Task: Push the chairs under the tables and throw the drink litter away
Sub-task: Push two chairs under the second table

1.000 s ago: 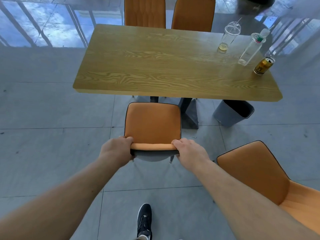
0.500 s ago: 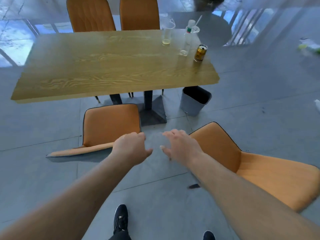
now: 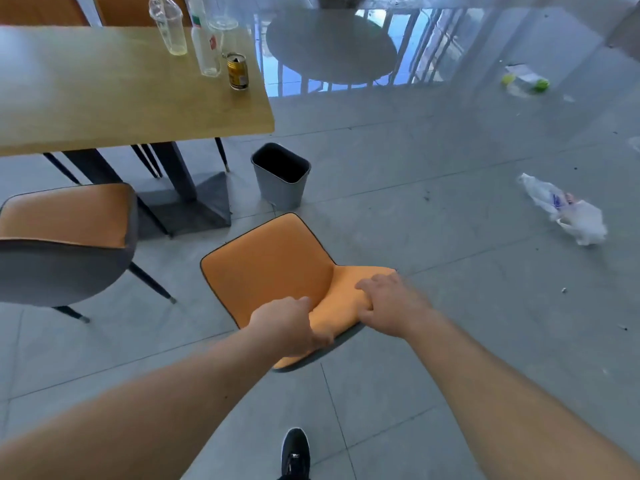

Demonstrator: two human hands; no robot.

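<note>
An orange chair (image 3: 266,265) stands pulled out on the floor, short of the wooden table (image 3: 131,109). My left hand (image 3: 287,323) and my right hand (image 3: 388,306) both grip the top of its backrest. A second orange chair (image 3: 65,216) stands at the left, its seat partly under the table edge. On the table's right end stand a clear plastic cup (image 3: 168,26), a clear plastic bottle (image 3: 206,43), another cup with a lid (image 3: 223,31) behind it, and a gold can (image 3: 237,71).
A grey bin (image 3: 280,178) stands open on the floor beside the table's base (image 3: 194,202). A white plastic bag (image 3: 568,213) and a flattened bottle with green bits (image 3: 526,81) lie on the floor at right. A round grey table (image 3: 329,46) stands behind. My shoe (image 3: 294,452) is below.
My hands left the first chair, which now stands at the left by the table. My view swung right, and both hands have taken hold of the second chair's backrest.
</note>
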